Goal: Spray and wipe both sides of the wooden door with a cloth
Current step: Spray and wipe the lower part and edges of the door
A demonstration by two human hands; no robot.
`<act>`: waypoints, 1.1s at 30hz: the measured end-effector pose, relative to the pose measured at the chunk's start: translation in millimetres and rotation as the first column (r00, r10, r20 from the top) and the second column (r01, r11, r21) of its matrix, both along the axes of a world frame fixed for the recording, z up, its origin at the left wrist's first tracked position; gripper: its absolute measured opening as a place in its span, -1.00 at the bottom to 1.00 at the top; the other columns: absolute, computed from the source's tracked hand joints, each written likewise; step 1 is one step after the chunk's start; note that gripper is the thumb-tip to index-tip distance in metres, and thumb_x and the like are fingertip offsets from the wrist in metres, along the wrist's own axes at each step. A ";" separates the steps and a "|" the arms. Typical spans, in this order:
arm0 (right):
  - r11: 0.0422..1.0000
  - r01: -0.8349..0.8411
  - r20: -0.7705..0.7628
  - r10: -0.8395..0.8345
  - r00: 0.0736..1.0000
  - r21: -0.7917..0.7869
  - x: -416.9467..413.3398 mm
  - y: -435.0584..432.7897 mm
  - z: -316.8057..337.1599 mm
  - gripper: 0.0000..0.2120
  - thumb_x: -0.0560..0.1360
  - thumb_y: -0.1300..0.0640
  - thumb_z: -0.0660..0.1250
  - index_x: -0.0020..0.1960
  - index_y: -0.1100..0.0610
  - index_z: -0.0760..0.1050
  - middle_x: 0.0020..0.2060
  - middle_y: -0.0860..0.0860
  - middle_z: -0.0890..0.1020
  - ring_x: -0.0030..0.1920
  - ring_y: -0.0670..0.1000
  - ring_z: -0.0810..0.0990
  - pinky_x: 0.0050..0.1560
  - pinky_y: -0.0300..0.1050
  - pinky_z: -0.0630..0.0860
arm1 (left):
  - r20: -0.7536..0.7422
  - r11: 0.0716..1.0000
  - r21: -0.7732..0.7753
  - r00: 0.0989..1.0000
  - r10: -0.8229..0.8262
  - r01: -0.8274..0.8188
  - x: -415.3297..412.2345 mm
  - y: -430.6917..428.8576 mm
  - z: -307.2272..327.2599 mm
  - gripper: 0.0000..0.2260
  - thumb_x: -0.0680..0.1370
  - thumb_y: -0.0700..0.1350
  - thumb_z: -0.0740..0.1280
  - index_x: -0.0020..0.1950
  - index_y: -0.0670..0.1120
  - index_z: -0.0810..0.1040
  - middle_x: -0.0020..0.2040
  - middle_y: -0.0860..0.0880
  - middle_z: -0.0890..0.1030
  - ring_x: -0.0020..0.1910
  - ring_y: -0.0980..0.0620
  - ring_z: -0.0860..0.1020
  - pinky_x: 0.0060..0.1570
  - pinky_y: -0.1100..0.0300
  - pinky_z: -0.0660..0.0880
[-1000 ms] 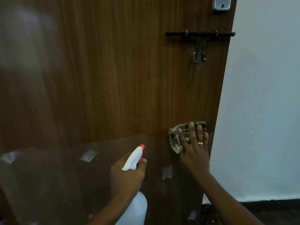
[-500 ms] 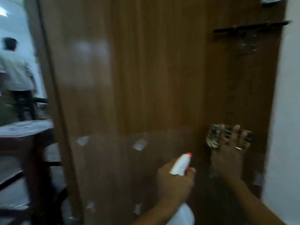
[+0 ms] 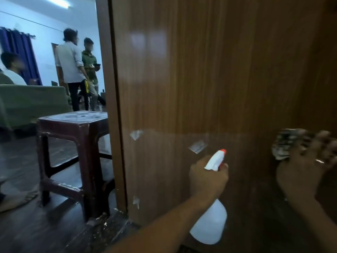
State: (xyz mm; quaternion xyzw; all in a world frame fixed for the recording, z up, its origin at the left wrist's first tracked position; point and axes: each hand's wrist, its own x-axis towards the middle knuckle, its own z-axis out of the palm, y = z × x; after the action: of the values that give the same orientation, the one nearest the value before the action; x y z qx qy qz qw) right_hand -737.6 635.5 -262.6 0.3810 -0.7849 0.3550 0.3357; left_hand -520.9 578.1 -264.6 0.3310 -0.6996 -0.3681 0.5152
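Wooden door fills the view, mid-clean by my guess: left hand grips the spray bottle, nozzle toward the panel ahead, while right hand, blurred, fingers seemingly spread, presses the cloth beneath them; the door's unseen other side probably remains.

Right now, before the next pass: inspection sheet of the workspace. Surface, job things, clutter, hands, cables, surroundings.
Surface: wooden door, glossy, with light reflections on it; the lower part looks duller.
Job's things: white spray bottle with an orange nozzle tip pointing toward the door; patterned cloth against the door at right.
Clutter: pale tape-like scraps stuck on the door's lower part.
Hands: left hand grips the spray bottle's neck; right hand presses the cloth to the door, blurred, with a ring on one finger.
Cables: nothing seen.
Surroundings: dark brown stool past the door's edge; green sofa and people in the room beyond.
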 end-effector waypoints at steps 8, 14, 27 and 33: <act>0.916 0.062 -0.456 0.138 0.879 0.397 -43.2 22.1 -54.0 -0.36 0.59 -0.16 0.02 0.62 0.05 0.08 0.60 0.21 -0.02 0.57 0.35 -0.04 0.41 0.50 0.10 | -0.089 0.978 0.209 0.996 0.030 -0.011 15.3 -23.8 -15.4 -0.72 0.44 0.03 0.46 0.14 0.15 0.58 -0.02 0.27 0.61 -0.07 0.03 0.65 -0.13 0.22 0.63; 0.996 0.088 -0.082 -0.090 0.993 -0.033 -7.3 -7.3 1.2 -0.21 0.48 0.15 0.24 0.63 0.08 -0.02 0.59 0.24 -0.13 0.56 0.36 -0.20 0.47 0.43 -0.14 | -0.085 0.972 0.233 0.995 0.052 -0.031 23.5 -44.5 -22.9 -0.76 0.43 0.01 0.47 -0.02 0.20 0.46 -0.08 0.16 0.61 -0.09 -0.01 0.64 -0.14 0.23 0.62; 0.985 0.077 -0.335 -0.020 0.942 0.156 13.8 -32.9 -38.5 -0.24 0.50 0.02 0.24 0.62 -0.01 -0.01 0.61 0.18 -0.04 0.59 0.28 -0.14 0.49 0.41 0.03 | -0.131 0.964 0.248 0.983 0.127 -0.092 65.1 -102.1 -24.9 -0.71 0.41 0.00 0.49 0.10 0.02 0.59 -0.12 0.00 0.68 -0.22 -0.06 0.65 -0.26 0.17 0.61; 0.991 0.068 -0.345 -0.024 0.938 0.116 70.8 -91.9 -9.7 -0.30 0.52 0.01 0.14 0.63 0.02 0.03 0.61 0.20 -0.06 0.58 0.30 -0.17 0.51 0.39 -0.11 | -0.138 0.961 0.237 0.974 0.180 -0.144 94.3 -127.7 -29.7 -0.69 0.42 -0.01 0.48 0.14 0.00 0.59 -0.12 -0.05 0.69 -0.22 -0.06 0.66 -0.31 0.21 0.59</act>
State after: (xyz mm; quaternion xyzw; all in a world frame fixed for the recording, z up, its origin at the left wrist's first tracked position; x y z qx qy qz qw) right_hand -666.8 543.5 -272.3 0.4391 -0.7440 0.2248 0.4507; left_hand -426.6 450.3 -294.3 0.4136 -0.5806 -0.4268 0.5566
